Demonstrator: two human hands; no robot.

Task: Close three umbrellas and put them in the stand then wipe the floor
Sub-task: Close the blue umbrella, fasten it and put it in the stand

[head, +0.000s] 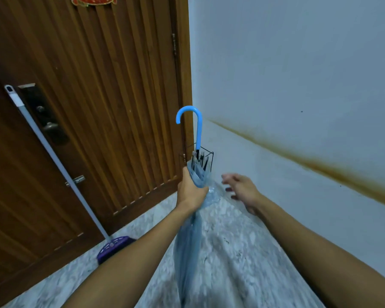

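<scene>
Near the wire stand (pixel 197 157) in the door-wall corner, left hand (pixel 190 192) grasps one closed blue umbrella (pixel 192 218), hook handle up; right hand (pixel 242 190) hovers just beside it, fingers loose, holding nothing. Risk: loose canopy folds could snag the stand's rim, tipping it, since nothing steadies it. Count: one umbrella visible, one stand, one mop (pixel 60 163) on the door.

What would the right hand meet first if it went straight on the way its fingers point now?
Probably the clear blue umbrella that the left hand grips: the open right hand points left toward its gathered canopy. Depth is unclear.
</scene>
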